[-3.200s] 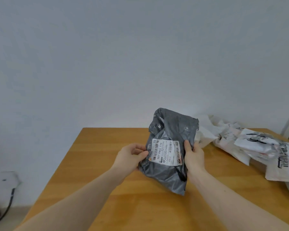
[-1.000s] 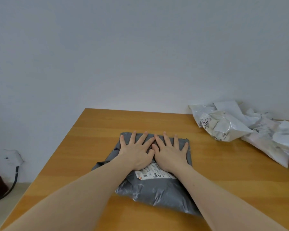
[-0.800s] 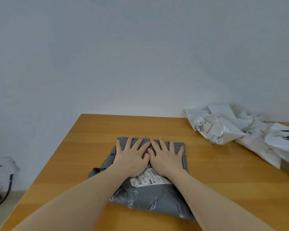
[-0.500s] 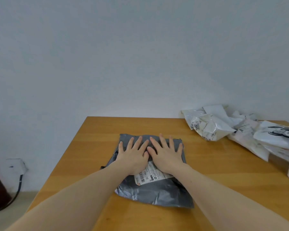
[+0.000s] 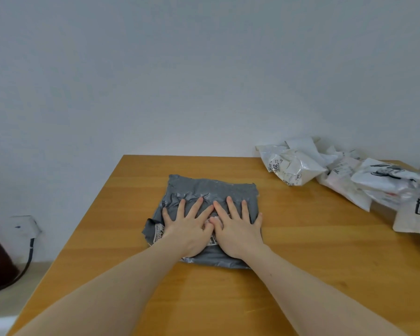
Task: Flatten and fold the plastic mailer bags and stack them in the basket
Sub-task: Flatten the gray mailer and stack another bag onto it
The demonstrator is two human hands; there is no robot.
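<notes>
Plainly, both palms lie flat, fingers spread: left hand [image 5: 188, 225] and right hand [image 5: 235, 226] press the grey mailer [image 5: 211, 190] onto the table [image 5: 301, 251]. Squeezing air out, I'd say, gripping nothing.

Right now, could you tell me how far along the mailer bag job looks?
Early, by the look of it. Nothing looks finished: no folded bag or basket is in view. In hand: the left hand and right hand press flat on the grey mailer bag on the table. Left: folding it, then the crumpled white mailer bags at the right.
</notes>
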